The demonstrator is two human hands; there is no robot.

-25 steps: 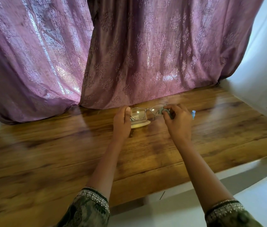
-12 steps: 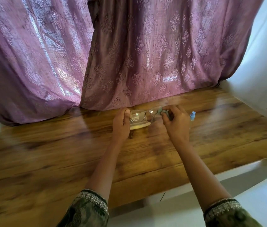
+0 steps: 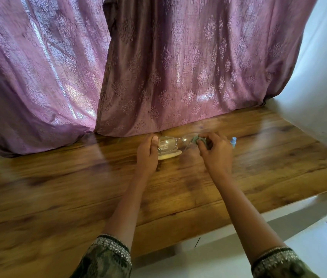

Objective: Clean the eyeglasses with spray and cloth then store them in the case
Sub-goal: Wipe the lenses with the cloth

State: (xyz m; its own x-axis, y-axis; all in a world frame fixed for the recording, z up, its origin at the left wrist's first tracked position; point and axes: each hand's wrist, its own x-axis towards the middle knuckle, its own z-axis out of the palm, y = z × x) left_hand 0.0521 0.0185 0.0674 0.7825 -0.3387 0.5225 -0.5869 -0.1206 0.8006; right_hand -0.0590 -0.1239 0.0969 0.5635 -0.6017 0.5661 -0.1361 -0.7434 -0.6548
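Clear-framed eyeglasses [image 3: 168,143] are held up above the far middle of the wooden table [image 3: 78,187]. My left hand [image 3: 147,155] grips their left end, thumb up beside the left lens. My right hand [image 3: 215,153] pinches a small pale green cloth [image 3: 195,139] against the right lens. Under the glasses lies a cream-coloured case [image 3: 170,155], mostly hidden by them and my left hand. A light blue spray bottle cap [image 3: 233,141] shows just behind my right hand; the bottle's body is hidden.
Purple patterned curtains [image 3: 178,77] hang along the table's far edge, just behind the glasses. A white wall [image 3: 323,87] borders the right side. The table's near edge [image 3: 239,223] runs diagonally at the lower right, with white floor below it.
My right hand with the cloth has shifted slightly left along the right lens, uncovering more of the blue cap. My left hand has held the glasses nearly still.
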